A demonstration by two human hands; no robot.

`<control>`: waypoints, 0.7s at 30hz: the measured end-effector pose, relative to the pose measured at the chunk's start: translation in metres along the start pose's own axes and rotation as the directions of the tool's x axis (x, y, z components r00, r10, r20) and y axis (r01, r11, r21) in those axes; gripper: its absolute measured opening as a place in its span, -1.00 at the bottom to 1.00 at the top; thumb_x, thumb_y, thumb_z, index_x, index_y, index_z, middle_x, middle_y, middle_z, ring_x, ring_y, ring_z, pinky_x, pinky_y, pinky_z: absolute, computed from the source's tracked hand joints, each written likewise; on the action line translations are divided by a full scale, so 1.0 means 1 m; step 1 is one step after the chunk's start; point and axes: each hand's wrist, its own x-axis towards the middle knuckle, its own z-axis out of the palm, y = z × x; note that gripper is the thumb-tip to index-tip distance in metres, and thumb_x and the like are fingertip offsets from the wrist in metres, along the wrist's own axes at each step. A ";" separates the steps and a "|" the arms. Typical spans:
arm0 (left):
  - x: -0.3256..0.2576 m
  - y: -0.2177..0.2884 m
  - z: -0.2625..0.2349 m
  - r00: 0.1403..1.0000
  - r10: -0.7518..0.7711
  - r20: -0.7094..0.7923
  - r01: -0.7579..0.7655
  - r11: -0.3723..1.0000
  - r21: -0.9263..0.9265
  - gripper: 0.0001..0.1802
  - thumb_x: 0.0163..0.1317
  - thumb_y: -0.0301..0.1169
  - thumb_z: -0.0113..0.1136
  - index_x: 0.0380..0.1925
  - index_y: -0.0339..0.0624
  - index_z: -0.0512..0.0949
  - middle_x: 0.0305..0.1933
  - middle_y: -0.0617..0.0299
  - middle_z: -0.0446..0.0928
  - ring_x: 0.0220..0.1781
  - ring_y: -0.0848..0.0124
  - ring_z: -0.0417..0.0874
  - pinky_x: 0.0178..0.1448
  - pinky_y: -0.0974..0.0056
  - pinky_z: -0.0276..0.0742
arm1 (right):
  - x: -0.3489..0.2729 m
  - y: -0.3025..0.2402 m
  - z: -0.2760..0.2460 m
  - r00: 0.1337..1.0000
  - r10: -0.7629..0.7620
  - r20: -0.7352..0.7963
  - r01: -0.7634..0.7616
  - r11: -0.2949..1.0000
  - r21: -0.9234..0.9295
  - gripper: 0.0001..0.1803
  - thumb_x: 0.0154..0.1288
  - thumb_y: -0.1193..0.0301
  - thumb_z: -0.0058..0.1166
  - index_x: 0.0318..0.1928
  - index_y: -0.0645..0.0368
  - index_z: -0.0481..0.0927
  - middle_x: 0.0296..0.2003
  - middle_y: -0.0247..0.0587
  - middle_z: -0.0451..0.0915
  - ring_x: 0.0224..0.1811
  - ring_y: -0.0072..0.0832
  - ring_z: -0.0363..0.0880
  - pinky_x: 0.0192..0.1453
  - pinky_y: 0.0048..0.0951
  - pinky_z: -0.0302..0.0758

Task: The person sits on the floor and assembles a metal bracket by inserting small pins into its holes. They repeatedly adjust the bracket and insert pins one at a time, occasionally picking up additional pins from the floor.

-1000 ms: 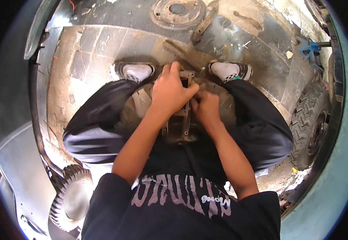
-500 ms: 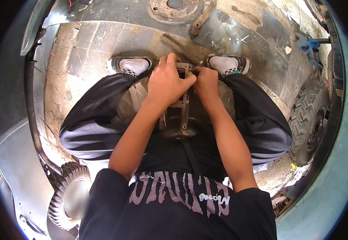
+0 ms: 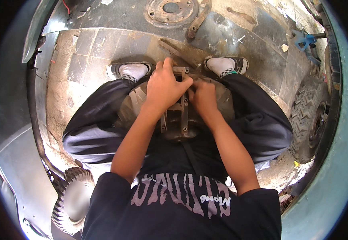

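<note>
A grey metal bracket frame (image 3: pixel 185 117) with bolt holes along its rails rests between my bent knees. Beneath it is a round, tyre-like part (image 3: pixel 135 98) with a dark dished middle. My left hand (image 3: pixel 162 87) is wrapped over the bracket's left side, its thumb pressed across to the right rail. Just right of that rail my right hand (image 3: pixel 204 98) is closed, fingers curled in against the frame's side. Whatever my right fingers hold is hidden and slightly blurred. My palms cover part of the bracket's middle.
Beyond my shoes lie a thin brush-like tool (image 3: pixel 178 53), a rusty wheel disc (image 3: pixel 158 20), a metal arm (image 3: pixel 194 30) and a wooden-looking handle (image 3: pixel 242 16). Knobbly tyres stand at right (image 3: pixel 300 126) and lower left (image 3: pixel 59 214). A blue tool (image 3: pixel 305 42) is far right.
My right hand has come a little nearer to me along the bracket's right rail. The left hand keeps its hold. The whole view has shifted slightly.
</note>
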 end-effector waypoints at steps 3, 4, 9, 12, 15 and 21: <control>0.001 0.004 -0.002 1.000 0.006 -0.013 -0.006 1.000 0.011 -0.37 0.15 -0.12 0.53 -0.01 -0.42 0.52 0.03 -0.35 0.65 0.08 -0.36 0.73 0.16 -0.24 0.67 | 0.005 0.001 0.000 0.998 0.040 0.050 -0.038 0.999 -0.037 -0.85 0.25 0.44 0.40 -0.19 0.19 0.89 -0.29 0.26 0.77 -0.16 0.22 0.79 0.03 0.11 0.71; -0.002 0.005 -0.003 1.000 0.004 -0.018 -0.004 1.000 0.016 -0.37 0.15 -0.12 0.53 -0.01 -0.42 0.52 0.03 -0.35 0.65 0.09 -0.36 0.73 0.16 -0.24 0.66 | 0.012 0.001 0.001 0.996 0.063 0.056 -0.060 0.997 -0.053 -0.84 0.25 0.44 0.41 -0.19 0.20 0.89 -0.28 0.26 0.77 -0.15 0.21 0.79 0.04 0.11 0.71; 0.002 -0.002 0.000 1.000 0.003 -0.011 -0.003 1.000 0.024 -0.36 0.15 -0.10 0.53 0.01 -0.40 0.53 0.04 -0.33 0.66 0.08 -0.35 0.73 0.17 -0.23 0.66 | 0.039 0.012 0.006 0.997 0.052 -0.065 -0.052 0.999 -0.001 -0.83 0.27 0.46 0.40 -0.14 0.18 0.90 -0.25 0.21 0.80 -0.12 0.17 0.81 0.03 0.03 0.71; 0.002 0.001 0.000 1.000 -0.021 -0.015 0.021 1.000 0.008 -0.37 0.15 -0.09 0.53 -0.01 -0.38 0.54 0.04 -0.30 0.67 0.10 -0.33 0.73 0.18 -0.22 0.66 | 0.010 0.016 -0.002 0.971 0.188 -0.149 -0.156 0.966 0.208 -0.81 0.31 0.44 0.43 -0.09 0.16 0.91 -0.24 0.10 0.83 -0.13 0.07 0.84 0.02 -0.05 0.71; 0.001 0.003 -0.002 0.999 -0.046 -0.016 0.046 0.999 0.001 -0.38 0.14 -0.09 0.53 -0.01 -0.37 0.56 0.05 -0.26 0.69 0.13 -0.28 0.74 0.20 -0.20 0.66 | -0.005 0.009 -0.008 0.932 0.332 -0.144 -0.276 0.910 0.309 -0.80 0.33 0.42 0.46 -0.07 0.15 0.91 -0.21 0.01 0.84 -0.13 -0.02 0.85 0.03 -0.12 0.71; 0.000 0.002 -0.003 0.998 -0.053 -0.015 0.053 0.999 -0.010 -0.43 0.17 -0.13 0.52 0.02 -0.34 0.61 0.06 -0.18 0.72 0.12 -0.20 0.77 0.22 -0.13 0.67 | 0.005 0.005 -0.003 0.991 0.053 -0.126 -0.026 0.979 0.203 -0.83 0.31 0.44 0.47 -0.10 0.14 0.91 -0.21 0.01 0.81 -0.16 0.01 0.81 0.03 -0.11 0.70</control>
